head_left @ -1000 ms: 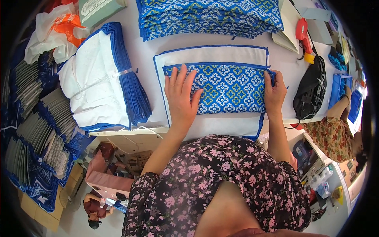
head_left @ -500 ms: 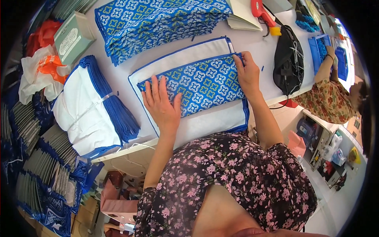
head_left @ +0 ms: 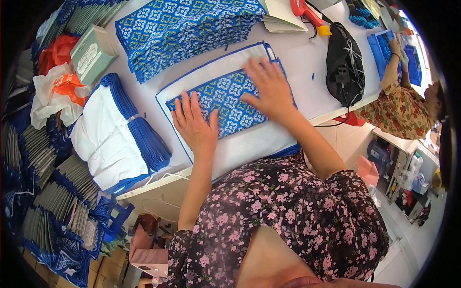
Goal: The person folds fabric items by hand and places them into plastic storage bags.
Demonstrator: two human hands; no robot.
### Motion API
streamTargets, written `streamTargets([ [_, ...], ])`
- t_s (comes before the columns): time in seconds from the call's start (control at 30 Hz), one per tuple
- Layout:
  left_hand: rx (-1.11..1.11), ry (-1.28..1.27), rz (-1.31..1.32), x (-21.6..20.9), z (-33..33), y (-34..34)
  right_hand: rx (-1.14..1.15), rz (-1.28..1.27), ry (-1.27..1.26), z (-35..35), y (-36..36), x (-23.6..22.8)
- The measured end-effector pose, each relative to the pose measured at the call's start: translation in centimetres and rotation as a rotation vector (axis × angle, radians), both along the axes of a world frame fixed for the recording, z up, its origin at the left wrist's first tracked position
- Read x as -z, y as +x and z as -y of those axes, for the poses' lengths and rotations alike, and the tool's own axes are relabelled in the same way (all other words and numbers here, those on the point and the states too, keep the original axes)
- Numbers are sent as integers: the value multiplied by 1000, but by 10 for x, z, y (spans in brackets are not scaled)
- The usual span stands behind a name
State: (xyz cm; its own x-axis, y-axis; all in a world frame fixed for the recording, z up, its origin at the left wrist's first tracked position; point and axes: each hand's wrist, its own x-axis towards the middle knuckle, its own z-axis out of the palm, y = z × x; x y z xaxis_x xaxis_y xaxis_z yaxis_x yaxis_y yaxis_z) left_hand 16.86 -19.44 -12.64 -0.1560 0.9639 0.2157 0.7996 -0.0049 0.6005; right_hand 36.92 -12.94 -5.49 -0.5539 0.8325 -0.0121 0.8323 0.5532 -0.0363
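Note:
In front of me a folded blue patterned cloth [head_left: 234, 102] lies on a larger white cloth with blue edging [head_left: 242, 152]. My left hand [head_left: 196, 126] rests on the patterned cloth's left end, fingers spread. Over its right part is my right hand [head_left: 270, 91], fingers apart and slightly smeared by motion; whether it presses on the cloth I cannot tell. Neither hand grips anything. Beyond them stands a thick stack of folded patterned cloths [head_left: 187, 36]. Left of my left hand lies a tied bundle of white cloths with blue edges [head_left: 117, 144].
A green-grey box [head_left: 93, 55] and a white plastic bag [head_left: 55, 98] are at the left, above many packed folded cloths [head_left: 57, 199]. A red-handled tool [head_left: 307, 13] and black mesh bag [head_left: 343, 67] lie to the right. Another person [head_left: 398, 108] works beyond at blue bins.
My right hand has let go of the patterned cloth's far right corner and moved left over its top, fingers now spread. My left hand stays in place.

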Motion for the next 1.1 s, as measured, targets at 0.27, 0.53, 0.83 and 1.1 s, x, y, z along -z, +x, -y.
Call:
streamTargets([
  [0.27, 25, -20, -27, -1, -32, -7, 179, -5, 54, -38, 18, 8],
  [0.53, 407, -81, 288, -56, -64, -77, -104, 68, -142, -54, 17, -51],
  [0.83, 485, -341, 120, -137, -144, -137, 242, -93, -653, -149, 1, -118],
  [1.1, 501, 130, -56, -270, -322, -154, 111, -412, -88, -298, 28, -200],
])
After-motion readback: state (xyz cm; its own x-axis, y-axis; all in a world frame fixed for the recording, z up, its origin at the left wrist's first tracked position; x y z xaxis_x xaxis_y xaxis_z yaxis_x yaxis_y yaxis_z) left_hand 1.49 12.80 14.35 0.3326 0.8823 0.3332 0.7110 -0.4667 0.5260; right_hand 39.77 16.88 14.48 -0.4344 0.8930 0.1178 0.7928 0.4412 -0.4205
